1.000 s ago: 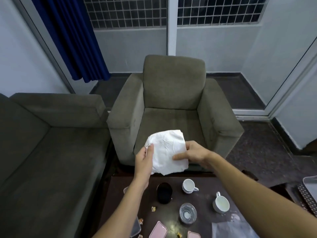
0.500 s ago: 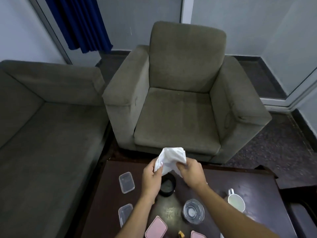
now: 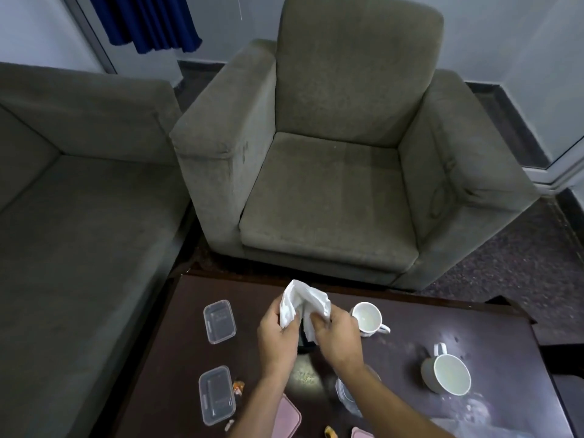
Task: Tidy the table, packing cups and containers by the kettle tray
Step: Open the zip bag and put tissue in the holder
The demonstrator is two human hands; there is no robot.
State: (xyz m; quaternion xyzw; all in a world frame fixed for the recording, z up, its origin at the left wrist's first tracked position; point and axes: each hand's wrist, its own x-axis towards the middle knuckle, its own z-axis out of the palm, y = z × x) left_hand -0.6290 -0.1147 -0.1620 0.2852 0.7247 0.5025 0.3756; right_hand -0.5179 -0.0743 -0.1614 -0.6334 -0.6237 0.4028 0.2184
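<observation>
Both hands hold a crumpled white cloth (image 3: 301, 301) above the dark wooden table (image 3: 410, 320). My left hand (image 3: 278, 339) grips its left side and my right hand (image 3: 336, 336) pinches its right side. A dark round object (image 3: 304, 342) sits mostly hidden under the hands. Two clear plastic containers (image 3: 219, 321) (image 3: 216, 395) lie at the table's left. A small white cup (image 3: 367, 318) lies just right of my right hand. A larger white mug (image 3: 447, 377) lies on its side further right. A clear glass bowl (image 3: 346, 396) is partly hidden by my right forearm.
Pink lids (image 3: 289, 418) and small wrappers (image 3: 238, 387) lie at the near table edge. A grey-green armchair (image 3: 331, 172) stands behind the table and a matching sofa (image 3: 79, 197) on the left. Crumbs or smears (image 3: 455, 339) mark the table's right part.
The view has tilted down toward the table. Both hands have lowered with the cloth and bunched it from a spread sheet into a crumpled wad over the table.
</observation>
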